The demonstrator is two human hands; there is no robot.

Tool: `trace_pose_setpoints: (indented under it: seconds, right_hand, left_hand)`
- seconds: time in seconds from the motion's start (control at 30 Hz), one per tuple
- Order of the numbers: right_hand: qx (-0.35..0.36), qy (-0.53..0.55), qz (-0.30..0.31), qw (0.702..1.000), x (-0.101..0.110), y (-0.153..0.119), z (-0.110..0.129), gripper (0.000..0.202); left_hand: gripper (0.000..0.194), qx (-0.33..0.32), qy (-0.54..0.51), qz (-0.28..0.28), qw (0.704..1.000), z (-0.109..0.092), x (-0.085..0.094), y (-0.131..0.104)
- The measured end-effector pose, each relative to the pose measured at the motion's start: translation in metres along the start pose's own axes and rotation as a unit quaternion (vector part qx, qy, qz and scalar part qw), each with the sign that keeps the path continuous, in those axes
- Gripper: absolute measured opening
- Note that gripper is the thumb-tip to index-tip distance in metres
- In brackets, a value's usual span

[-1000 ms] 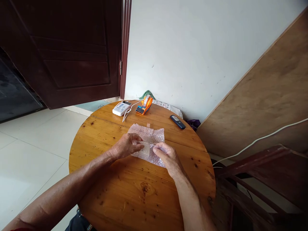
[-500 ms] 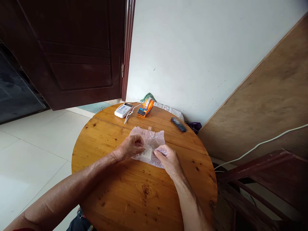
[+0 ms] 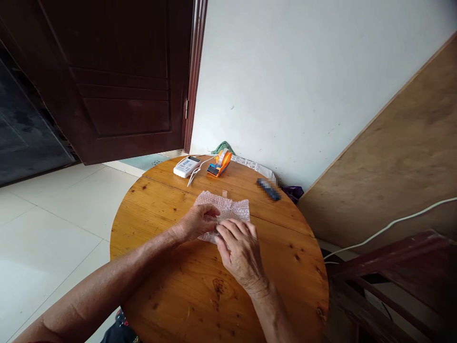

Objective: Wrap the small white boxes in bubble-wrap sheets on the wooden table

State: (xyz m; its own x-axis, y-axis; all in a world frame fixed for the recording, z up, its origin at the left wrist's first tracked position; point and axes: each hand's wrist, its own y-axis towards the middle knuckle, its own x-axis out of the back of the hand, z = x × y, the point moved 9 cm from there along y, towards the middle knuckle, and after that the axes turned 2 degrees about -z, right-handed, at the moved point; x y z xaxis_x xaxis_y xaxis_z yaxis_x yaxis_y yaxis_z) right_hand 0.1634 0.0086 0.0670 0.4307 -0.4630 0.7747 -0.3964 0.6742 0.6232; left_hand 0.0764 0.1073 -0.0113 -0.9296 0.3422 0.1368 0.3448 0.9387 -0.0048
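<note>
A sheet of clear, pinkish bubble wrap [image 3: 232, 207] lies on the round wooden table in front of me. My left hand [image 3: 198, 223] is closed at its left side, thumb and curled fingers gripping the wrap. Over the right part of the sheet, my right hand [image 3: 242, 252] bends its fingers around a folded flap of the wrap, the fingertips close to my left thumb. The small white item seen lying on the sheet earlier is now hidden beneath the flap and my hands.
Behind the wrap stand a white device [image 3: 186, 166] with a white cable [image 3: 195, 174] and an orange tape dispenser [image 3: 220, 163]. A blurred dark object [image 3: 269, 189] lies at the right on the wooden table [image 3: 153, 219]. A dark red door [image 3: 128, 85] is at the left.
My right hand has moved left across the sheet, carrying the right edge of the bubble wrap over the small white item. My left hand stays almost in place.
</note>
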Motion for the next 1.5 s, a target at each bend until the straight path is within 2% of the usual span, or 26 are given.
trace_pose_setpoints:
  seconds: [0.17,0.23,0.3,0.47,0.57,0.67,0.73,0.8,0.97,1.07,1.23,1.4,1.5]
  right_hand:
    - [-0.023,-0.006,0.058,0.998,-0.017,-0.003,-0.006,0.017]
    - [-0.03,-0.016,0.075,0.997,-0.021,-0.004,-0.008,0.019]
    - [-0.033,-0.026,0.091,0.995,-0.023,-0.004,-0.008,0.022]
    - [-0.03,-0.044,0.108,0.993,-0.027,-0.004,-0.007,0.03]
    - [-0.028,-0.055,0.107,0.992,-0.028,-0.002,-0.005,0.028]
    - [-0.03,-0.068,0.104,0.992,-0.029,-0.001,-0.004,0.023]
    - [-0.03,-0.076,0.097,0.992,-0.029,-0.001,-0.003,0.021]
    - [-0.028,-0.081,0.088,0.992,-0.029,0.0,-0.003,0.019]
    - [-0.025,-0.083,0.077,0.993,-0.028,0.001,-0.002,0.017]
    - [-0.027,-0.087,0.08,0.993,-0.028,0.001,-0.002,0.016]
    - [-0.038,-0.053,0.072,0.995,-0.026,0.001,-0.001,0.017]
    - [-0.074,0.057,0.022,0.995,-0.015,-0.003,-0.01,0.044]
    - [-0.089,0.101,0.001,0.991,-0.009,-0.005,-0.019,0.045]
  left_hand:
    - [0.035,0.013,0.021,0.034,0.999,0.0,0.007,0.0]
    - [0.04,0.022,0.065,0.048,0.997,-0.002,0.016,0.0]
    - [0.038,0.035,0.14,0.056,0.988,-0.002,0.027,-0.001]
    - [0.029,0.036,0.31,-0.002,0.95,-0.008,0.059,-0.005]
    - [0.032,0.054,0.321,-0.028,0.945,-0.006,0.07,-0.016]
    - [0.047,0.146,0.264,-0.023,0.953,0.009,0.074,-0.032]
    - [0.052,0.202,0.222,-0.01,0.954,0.02,0.07,-0.041]
    - [0.048,0.228,0.186,-0.011,0.956,0.028,0.065,-0.047]
    - [0.024,0.215,0.035,-0.054,0.975,0.033,0.051,-0.047]
    - [0.02,0.191,-0.03,-0.071,0.978,0.028,0.041,-0.043]
    - [0.021,0.158,-0.049,-0.087,0.982,0.012,0.017,-0.036]
    - [0.021,0.117,-0.021,-0.033,0.992,-0.009,-0.005,-0.039]
    - [0.021,0.05,0.057,0.022,0.997,-0.028,-0.009,-0.043]
